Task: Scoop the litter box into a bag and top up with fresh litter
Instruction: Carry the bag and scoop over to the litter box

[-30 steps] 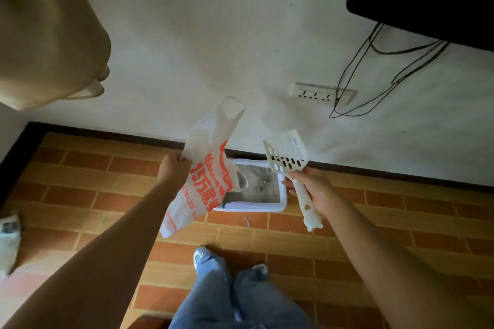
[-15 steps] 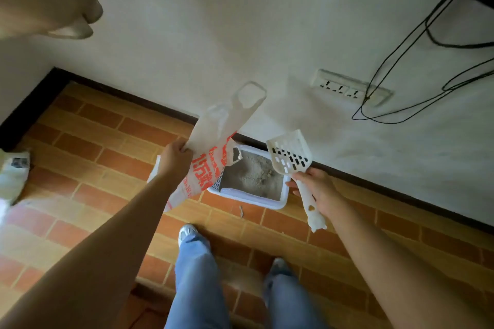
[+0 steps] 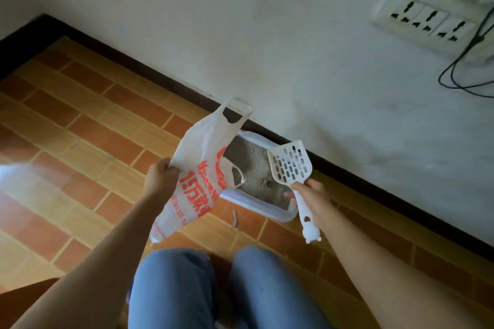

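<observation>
Your left hand pinches the near edge of the white plastic bag, fingers pressed together on the film, so the bag hangs limp with its red print facing you and one handle loop sticking up toward the wall — its mouth is not spread yet. Just right of the bag, partly behind it, the litter box sits on the tiled floor against the dark skirting, its long axis running from far left to near right, grey litter inside. Over its right end your right hand is wrapped around the handle of the slotted scoop, blade up and empty. That hand is the nearer one — the litter lies just below and left of the blade, so I judge you tip it down there.
</observation>
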`<move>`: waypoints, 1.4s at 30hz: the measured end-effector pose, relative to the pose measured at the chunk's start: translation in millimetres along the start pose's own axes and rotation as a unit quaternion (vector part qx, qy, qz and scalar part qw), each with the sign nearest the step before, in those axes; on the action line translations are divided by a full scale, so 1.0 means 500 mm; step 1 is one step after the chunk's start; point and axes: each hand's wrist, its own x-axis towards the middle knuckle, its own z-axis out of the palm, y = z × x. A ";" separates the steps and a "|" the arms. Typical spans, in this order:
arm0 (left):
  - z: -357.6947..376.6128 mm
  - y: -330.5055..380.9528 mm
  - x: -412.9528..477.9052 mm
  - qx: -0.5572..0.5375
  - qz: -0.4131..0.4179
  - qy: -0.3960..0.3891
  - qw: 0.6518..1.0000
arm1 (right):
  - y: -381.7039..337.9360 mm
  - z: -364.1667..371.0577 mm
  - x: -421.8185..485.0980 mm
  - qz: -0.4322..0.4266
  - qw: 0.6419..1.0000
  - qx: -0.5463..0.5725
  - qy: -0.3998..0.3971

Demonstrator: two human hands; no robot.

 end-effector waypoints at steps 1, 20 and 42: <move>0.021 -0.028 0.021 -0.006 -0.004 0.004 1.000 | 0.024 0.013 0.034 -0.006 1.000 0.000 0.000; 0.212 -0.333 0.286 0.105 -0.141 0.072 0.982 | 0.257 0.089 0.350 -0.082 0.996 0.018 0.002; 0.385 -0.288 0.278 0.265 -0.027 -0.024 0.963 | 0.277 0.016 0.351 -0.084 0.996 0.016 0.006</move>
